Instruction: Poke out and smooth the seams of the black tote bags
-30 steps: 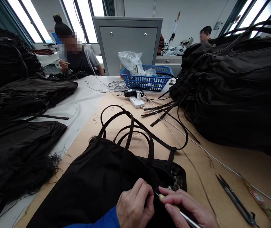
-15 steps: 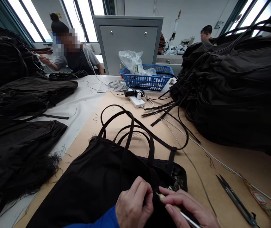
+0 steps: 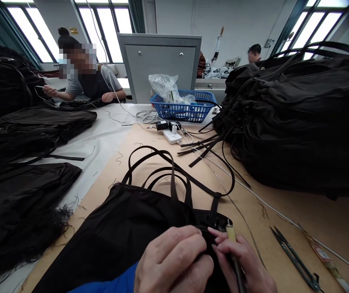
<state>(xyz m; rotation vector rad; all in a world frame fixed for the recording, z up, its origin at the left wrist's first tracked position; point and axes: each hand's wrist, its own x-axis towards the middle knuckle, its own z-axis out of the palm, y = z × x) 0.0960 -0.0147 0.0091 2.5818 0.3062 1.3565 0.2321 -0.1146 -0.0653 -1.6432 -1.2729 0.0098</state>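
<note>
A black fabric tote bag (image 3: 125, 228) lies on the table before me, its strap handles looped away from me. My left hand (image 3: 174, 260) is closed at the bag's upper right edge, fingers bent over the fabric; the fingertips are partly hidden. Just to its right, my right hand (image 3: 247, 260) grips a pen-shaped tool (image 3: 231, 234) with a pale yellow collar and a thin metal tip pointing up and away. Thumb and fingertips of that hand also meet the bag's fabric beside the left hand.
Thread snips (image 3: 295, 258) and a narrow labelled tool (image 3: 323, 256) lie at the right. Piled black bags (image 3: 290, 122) stand there too, with more bags (image 3: 24, 191) at left. Beyond are a power strip (image 3: 172, 136), a blue basket (image 3: 183, 112) and a co-worker (image 3: 85, 81).
My left hand has turned over and come nearer the camera. The pen-shaped tool has swung from pointing left at the fabric to pointing up. The head view has tilted up slightly.
</note>
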